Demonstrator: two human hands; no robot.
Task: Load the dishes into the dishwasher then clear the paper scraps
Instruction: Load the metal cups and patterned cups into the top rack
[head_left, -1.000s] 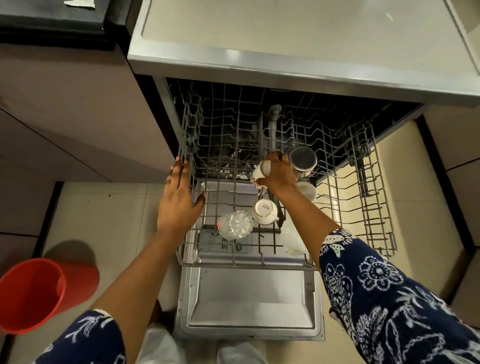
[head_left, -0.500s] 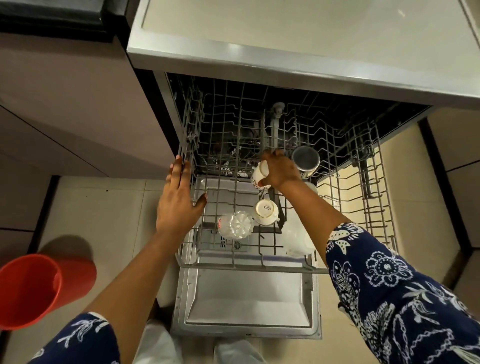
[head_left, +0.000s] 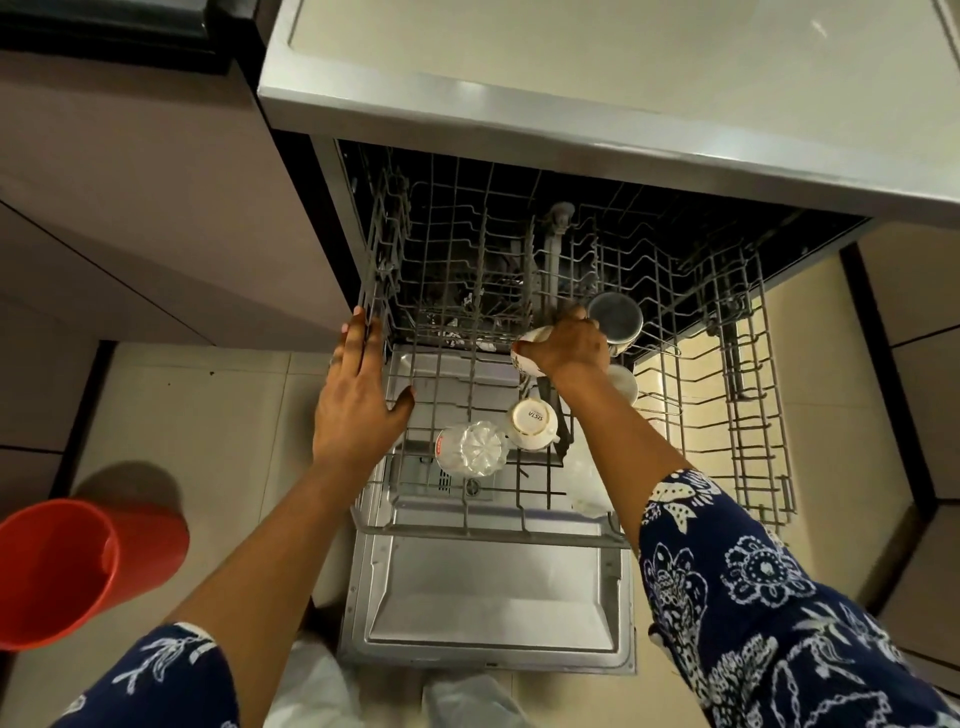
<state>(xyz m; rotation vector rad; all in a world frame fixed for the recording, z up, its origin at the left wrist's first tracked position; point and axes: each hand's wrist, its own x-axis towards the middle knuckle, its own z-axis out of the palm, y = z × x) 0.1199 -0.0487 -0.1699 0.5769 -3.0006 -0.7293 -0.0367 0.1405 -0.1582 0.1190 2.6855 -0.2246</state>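
Still right hand (head_left: 569, 347) gripping white cup (head_left: 529, 358), left hand (head_left: 356, 410) unmoved on rack (head_left: 457, 530)

Head view, steeply downward over open dishwasher (head_left: 488, 613)

Your sleeves (head_left: 753, 597): dark blue, white flower pattern. Bucket (head_left: 67, 566) beside you: red. Rack (head_left: 467, 291): grey wire. Cup (head_left: 535, 423) in rack: white, gold ring. Your floor (head_left: 208, 415): pale cream tiles.
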